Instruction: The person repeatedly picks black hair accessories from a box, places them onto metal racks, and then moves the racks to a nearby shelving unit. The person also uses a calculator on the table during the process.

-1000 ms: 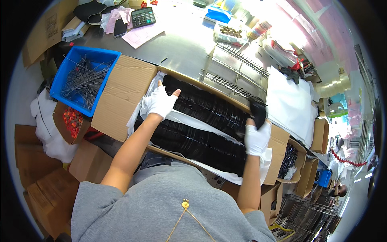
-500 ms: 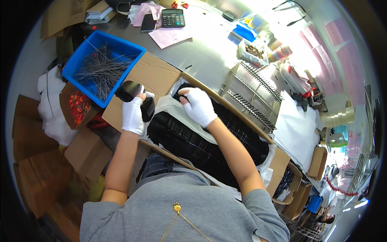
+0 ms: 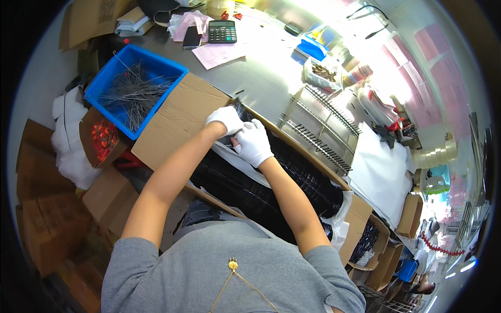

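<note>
My left hand [image 3: 225,120], in a white glove with bare fingertips, reaches over the far-left end of an open cardboard box [image 3: 308,158]. Its fingers are bent down and mostly hidden, so its grip does not show. Against it rests my right hand [image 3: 253,144], gloved alike, its fingers curled in and its thumb bent toward the left hand. Whatever lies between the hands is hidden. Glossy black thin pieces [image 3: 300,169] stand packed in long rows inside the box, and a white liner sheet [image 3: 242,166] runs between the rows.
A blue bin [image 3: 182,70] of thin metal wires stands at left, beside a carton of red-orange small parts [image 3: 104,140]. Beyond the box are a metal rack with prongs [image 3: 321,133], white sheets [image 3: 381,175], a calculator [image 3: 222,31] and a phone [image 3: 192,37].
My left hand has moved right from over the box flap, where it held glossy black pieces, to meet my right hand above the rows. My right hand has shifted slightly nearer to me.
</note>
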The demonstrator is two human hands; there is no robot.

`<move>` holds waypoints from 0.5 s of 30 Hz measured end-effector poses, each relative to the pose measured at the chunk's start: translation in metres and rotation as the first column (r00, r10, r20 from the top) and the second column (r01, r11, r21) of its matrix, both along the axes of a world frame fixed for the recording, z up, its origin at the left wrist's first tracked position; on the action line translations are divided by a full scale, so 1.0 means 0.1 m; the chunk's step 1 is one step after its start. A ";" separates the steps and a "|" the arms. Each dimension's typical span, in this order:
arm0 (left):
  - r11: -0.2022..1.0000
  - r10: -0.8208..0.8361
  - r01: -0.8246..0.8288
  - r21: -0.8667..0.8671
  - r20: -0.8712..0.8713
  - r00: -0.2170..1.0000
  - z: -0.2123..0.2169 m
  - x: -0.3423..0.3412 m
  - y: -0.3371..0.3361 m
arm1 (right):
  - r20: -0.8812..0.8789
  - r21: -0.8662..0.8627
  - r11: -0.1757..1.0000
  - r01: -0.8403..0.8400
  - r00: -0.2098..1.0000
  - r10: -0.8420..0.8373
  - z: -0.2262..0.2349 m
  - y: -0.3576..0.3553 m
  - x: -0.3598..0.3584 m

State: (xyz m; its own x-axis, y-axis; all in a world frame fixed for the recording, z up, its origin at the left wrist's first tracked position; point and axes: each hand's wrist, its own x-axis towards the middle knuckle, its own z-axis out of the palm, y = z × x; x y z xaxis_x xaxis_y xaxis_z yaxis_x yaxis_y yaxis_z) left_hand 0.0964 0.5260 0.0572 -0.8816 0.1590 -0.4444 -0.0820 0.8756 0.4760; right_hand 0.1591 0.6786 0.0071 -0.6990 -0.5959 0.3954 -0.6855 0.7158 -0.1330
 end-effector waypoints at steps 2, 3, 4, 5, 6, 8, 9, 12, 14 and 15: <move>0.994 -0.100 0.103 -0.035 0.081 0.992 -0.12 -0.11 0.04 | 0.091 -0.040 0.998 0.044 0.995 -0.040 -0.04 0.01 0.03; 0.989 -0.147 0.146 0.022 0.041 0.988 -0.19 -0.14 0.03 | 0.067 -0.168 0.985 0.047 0.997 -0.036 -0.05 0.02 0.05; 0.985 -0.157 0.159 0.065 -0.032 0.987 -0.26 -0.15 0.02 | 0.039 -0.307 0.950 0.049 0.998 -0.039 -0.06 0.02 0.09; 0.961 -0.239 0.231 0.155 0.039 0.970 -0.31 -0.18 0.00 | 0.052 -0.357 0.933 0.048 0.998 -0.032 -0.07 0.03 0.13; 0.967 -0.053 -0.025 0.255 0.297 0.953 -0.36 -0.19 -0.02 | 0.057 -0.433 0.899 0.061 0.998 -0.040 -0.07 0.04 0.17; 0.971 0.023 -0.064 0.232 0.172 0.985 -0.42 -0.22 -0.02 | -0.023 -0.396 0.901 0.177 0.979 -0.202 -0.06 0.08 0.26; 0.984 0.053 -0.065 0.166 0.074 0.996 -0.43 -0.21 -0.01 | -0.026 -0.412 0.883 0.223 0.966 -0.256 -0.06 0.10 0.31; 0.999 0.052 -0.053 -0.010 -0.118 0.992 -0.39 -0.17 0.06 | 0.082 -0.089 0.895 0.438 0.898 -0.431 -0.05 0.17 0.42; 0.990 0.128 -0.139 -0.027 -0.247 0.961 -0.34 -0.07 0.08 | 0.106 0.019 0.921 0.390 0.915 -0.390 -0.04 0.21 0.46; 0.990 0.101 -0.133 -0.053 -0.407 0.908 -0.32 0.01 0.07 | 0.104 -0.044 0.926 0.375 0.923 -0.369 -0.04 0.22 0.47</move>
